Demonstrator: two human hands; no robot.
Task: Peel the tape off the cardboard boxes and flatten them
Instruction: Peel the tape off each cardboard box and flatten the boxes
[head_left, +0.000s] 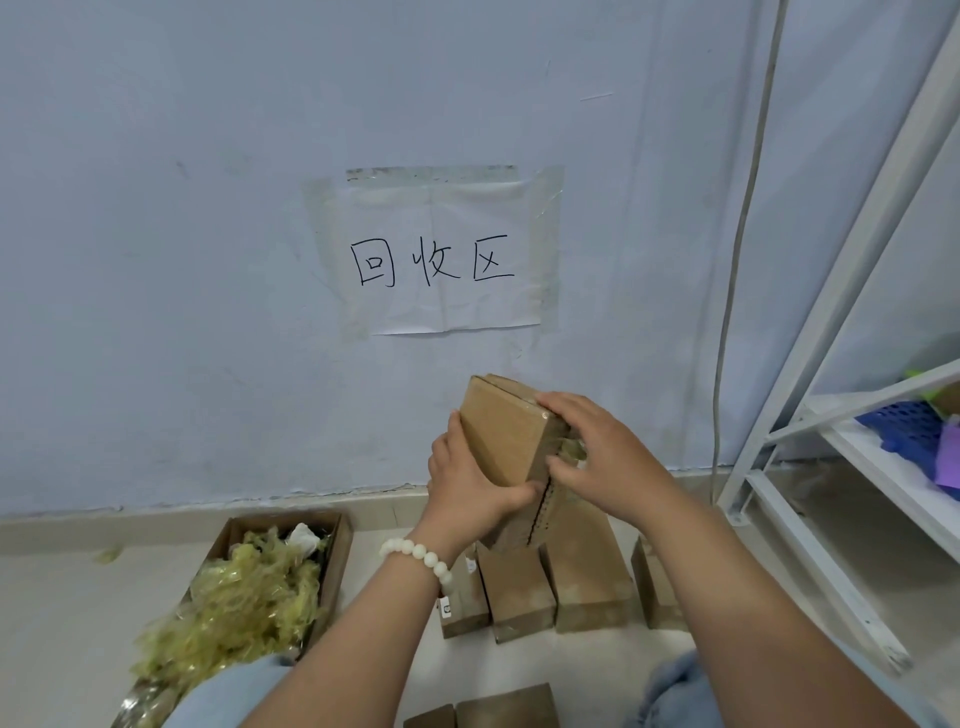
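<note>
I've got the small brown cardboard box up at centre, tilted, in front of the pale wall. Left hand sits at seven o'clock of it, fingers curled round its lower edge. Right hand is at three o'clock, fingers pinching a crumpled strip of yellowish tape on the box's side. At six o'clock, a row of brown cardboard boxes stands on the floor. At eight o'clock, an open cardboard carton holds a heap of peeled tape.
</note>
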